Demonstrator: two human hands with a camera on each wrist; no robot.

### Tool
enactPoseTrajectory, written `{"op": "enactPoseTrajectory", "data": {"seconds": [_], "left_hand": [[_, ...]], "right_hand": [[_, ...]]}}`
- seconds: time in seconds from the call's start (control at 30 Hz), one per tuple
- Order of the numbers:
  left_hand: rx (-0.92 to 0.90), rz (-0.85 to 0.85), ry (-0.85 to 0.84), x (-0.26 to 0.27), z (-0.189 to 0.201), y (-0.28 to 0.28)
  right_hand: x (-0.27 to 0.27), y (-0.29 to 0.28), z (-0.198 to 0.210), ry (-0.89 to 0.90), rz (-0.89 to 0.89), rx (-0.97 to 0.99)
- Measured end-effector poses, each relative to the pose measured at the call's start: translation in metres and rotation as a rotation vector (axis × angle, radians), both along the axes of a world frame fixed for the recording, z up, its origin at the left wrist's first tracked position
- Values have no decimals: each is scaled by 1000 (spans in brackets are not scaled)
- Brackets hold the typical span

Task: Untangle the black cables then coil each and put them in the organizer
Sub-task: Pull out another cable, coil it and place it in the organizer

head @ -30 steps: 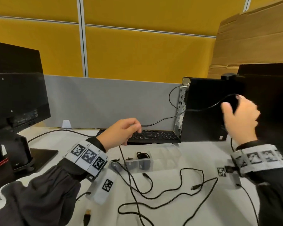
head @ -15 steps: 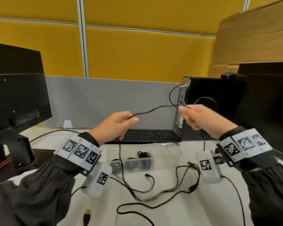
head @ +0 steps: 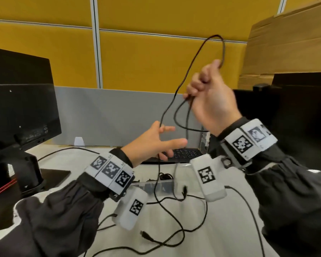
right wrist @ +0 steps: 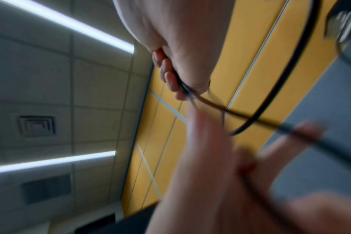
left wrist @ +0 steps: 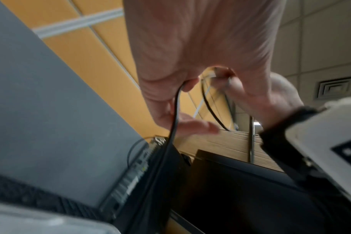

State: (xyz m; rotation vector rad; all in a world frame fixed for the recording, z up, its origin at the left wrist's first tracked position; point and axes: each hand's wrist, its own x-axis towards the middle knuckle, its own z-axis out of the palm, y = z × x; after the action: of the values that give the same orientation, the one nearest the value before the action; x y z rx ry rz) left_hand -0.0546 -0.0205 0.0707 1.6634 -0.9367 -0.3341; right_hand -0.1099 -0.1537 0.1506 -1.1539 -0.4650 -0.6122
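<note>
**Coiling of one cable now underway**

R hand (head: pixel 213 97) is raised higher than 0.5 s ago and clamps gathered loops of the black cable (head: pixel 191 58); a new big loop stands above it. L hand (head: pixel 156 143) has loosened: fingers spread, the cable only runs between them down to the desk (head: pixel 220 236). So, I judge, the winding has begun, with much slack left below. Clear organizer (head: pixel 154 182) behind the L wrist already holds approx. one dark coil; other compartments are hidden.

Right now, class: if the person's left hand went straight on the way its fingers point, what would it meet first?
Probably the hanging loops of thin black cable just past the left hand, below the right hand; depth is unclear.
</note>
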Motion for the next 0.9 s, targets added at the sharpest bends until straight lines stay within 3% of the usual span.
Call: {"op": "enactPoseTrajectory", "data": {"seconds": [0.17, 0.27, 0.33, 0.43, 0.5, 0.57, 0.67, 0.7, 0.8, 0.9], "left_hand": [[126, -105, 101, -6, -11, -10], [-22, 25, 197, 9, -9, 3], [-117, 123, 220, 22, -1, 16], [-159, 173, 198, 38, 9, 29], [-156, 180, 226, 41, 13, 29], [-139, 174, 245, 40, 13, 25], [-140, 187, 246, 36, 13, 24], [-154, 207, 238, 36, 16, 27], [-200, 326, 160, 45, 27, 45], [-253, 461, 99, 61, 34, 69]], "right_hand": [[10, 30, -19, 160, 144, -228], [-3, 9, -26, 304, -48, -586], [-15, -8, -35, 345, -166, -680], [-36, -4, -69, 164, -318, -539], [-41, 15, -106, 72, -359, -564], [-36, 35, -141, 76, -304, -824], [-15, 49, -177, 221, -197, -1639], [-10, 50, -181, 273, -169, -1809], [-4, 29, -183, 455, -11, -1996], [-9, -21, -173, 767, 62, -1952]]}}
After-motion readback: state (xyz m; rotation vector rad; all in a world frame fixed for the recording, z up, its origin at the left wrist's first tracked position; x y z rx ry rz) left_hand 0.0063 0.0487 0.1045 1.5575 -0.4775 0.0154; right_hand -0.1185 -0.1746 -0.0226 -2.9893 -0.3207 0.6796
